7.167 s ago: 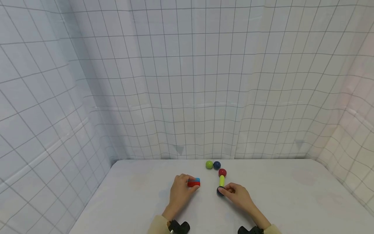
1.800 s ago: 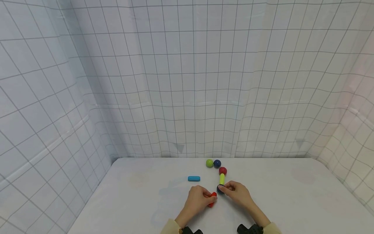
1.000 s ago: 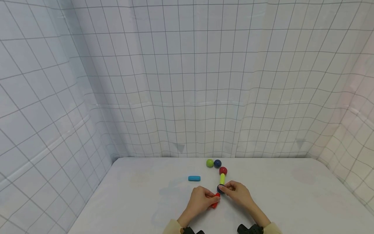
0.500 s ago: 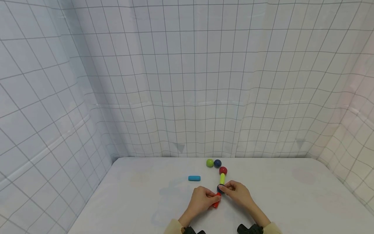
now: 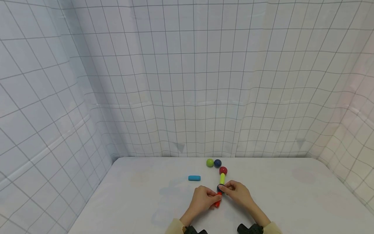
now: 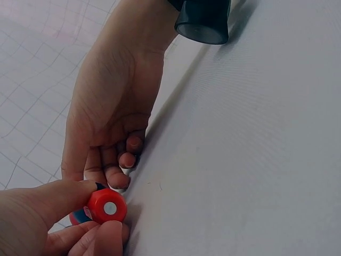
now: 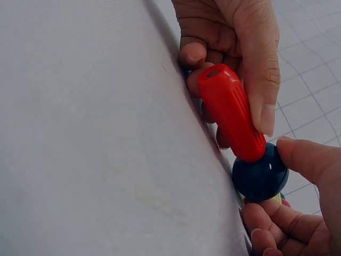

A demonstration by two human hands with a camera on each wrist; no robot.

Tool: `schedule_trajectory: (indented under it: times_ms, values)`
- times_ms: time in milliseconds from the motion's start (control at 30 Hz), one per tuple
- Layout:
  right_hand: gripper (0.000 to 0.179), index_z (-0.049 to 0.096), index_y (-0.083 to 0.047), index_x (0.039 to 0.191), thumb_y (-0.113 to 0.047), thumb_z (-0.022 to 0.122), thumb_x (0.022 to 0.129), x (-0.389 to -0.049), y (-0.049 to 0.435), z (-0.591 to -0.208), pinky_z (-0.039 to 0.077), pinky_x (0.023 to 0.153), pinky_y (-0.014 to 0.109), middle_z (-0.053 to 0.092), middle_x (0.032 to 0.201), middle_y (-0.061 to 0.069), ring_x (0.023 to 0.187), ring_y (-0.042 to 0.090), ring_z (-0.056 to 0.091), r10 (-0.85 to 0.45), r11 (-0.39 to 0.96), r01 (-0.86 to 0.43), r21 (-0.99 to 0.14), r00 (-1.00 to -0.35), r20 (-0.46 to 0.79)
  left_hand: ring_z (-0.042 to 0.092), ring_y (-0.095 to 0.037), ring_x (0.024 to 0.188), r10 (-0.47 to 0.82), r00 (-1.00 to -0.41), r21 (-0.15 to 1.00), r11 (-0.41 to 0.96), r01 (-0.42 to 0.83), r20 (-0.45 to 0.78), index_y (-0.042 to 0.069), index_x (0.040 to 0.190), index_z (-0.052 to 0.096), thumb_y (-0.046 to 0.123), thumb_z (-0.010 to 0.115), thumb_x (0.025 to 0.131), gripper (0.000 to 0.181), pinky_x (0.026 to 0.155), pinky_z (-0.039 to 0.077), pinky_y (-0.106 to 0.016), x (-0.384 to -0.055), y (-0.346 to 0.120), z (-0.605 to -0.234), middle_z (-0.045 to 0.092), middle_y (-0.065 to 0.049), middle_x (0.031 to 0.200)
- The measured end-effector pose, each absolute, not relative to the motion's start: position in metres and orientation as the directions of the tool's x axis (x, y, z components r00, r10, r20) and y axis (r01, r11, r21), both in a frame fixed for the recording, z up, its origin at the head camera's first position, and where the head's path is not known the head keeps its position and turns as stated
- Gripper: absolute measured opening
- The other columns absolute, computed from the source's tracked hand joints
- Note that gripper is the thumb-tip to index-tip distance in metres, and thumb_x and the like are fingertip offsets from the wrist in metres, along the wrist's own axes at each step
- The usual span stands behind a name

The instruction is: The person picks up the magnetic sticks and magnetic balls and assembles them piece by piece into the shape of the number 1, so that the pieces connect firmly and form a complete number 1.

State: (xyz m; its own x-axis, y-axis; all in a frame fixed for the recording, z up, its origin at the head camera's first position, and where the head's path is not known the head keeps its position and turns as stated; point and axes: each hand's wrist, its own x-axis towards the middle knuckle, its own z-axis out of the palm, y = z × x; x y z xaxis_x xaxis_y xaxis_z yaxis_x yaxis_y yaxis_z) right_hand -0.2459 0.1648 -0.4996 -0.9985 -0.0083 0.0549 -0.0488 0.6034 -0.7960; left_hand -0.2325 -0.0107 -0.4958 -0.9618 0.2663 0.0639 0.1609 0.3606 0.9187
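My left hand [image 5: 201,199] pinches a red magnetic rod [image 7: 232,114] between thumb and fingers. One end of the rod touches a dark blue ball [image 7: 260,173], which my right hand [image 5: 239,194] grips between thumb and fingertips. Beyond that ball, in the head view, a yellow-green rod [image 5: 222,178] leads to a red ball [image 5: 223,170], forming a line. The left wrist view catches the red rod [image 6: 108,207] end-on, showing a round silver spot; the dark ball is mostly hidden behind it.
A blue rod [image 5: 194,178] lies alone, left of the line of pieces. Farther back, a green ball [image 5: 210,162] and a second dark blue ball [image 5: 217,163] sit side by side. The white table [image 5: 137,195] meets a grid-patterned curtain [image 5: 187,97] behind.
My left hand has taken the red rod from beside the blue rod and brought it right and nearer, its end now against the dark ball. My right hand has stayed on that ball.
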Motion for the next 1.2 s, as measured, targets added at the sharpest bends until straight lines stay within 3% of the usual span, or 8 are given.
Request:
schedule_trajectory:
  times_ms: [1200]
  values:
    - [0.034, 0.063, -0.013, 0.078, -0.046, 0.068, 0.084, -0.2447, 0.1637, -0.4972, 0.033, 0.054, 0.027, 0.054, 0.066, -0.005, 0.061, 0.013, 0.045, -0.005, 0.612, -0.024, -0.790, -1.000, 0.026, 0.060, -0.012, 0.043, 0.287, -0.957, 0.956, 0.271, 0.114, 0.032, 0.004, 0.077, 0.074, 0.018, 0.075, 0.083, 0.015, 0.045, 0.048, -0.022, -0.2296, -0.0091, -0.4963, 0.064, 0.001, 0.055]
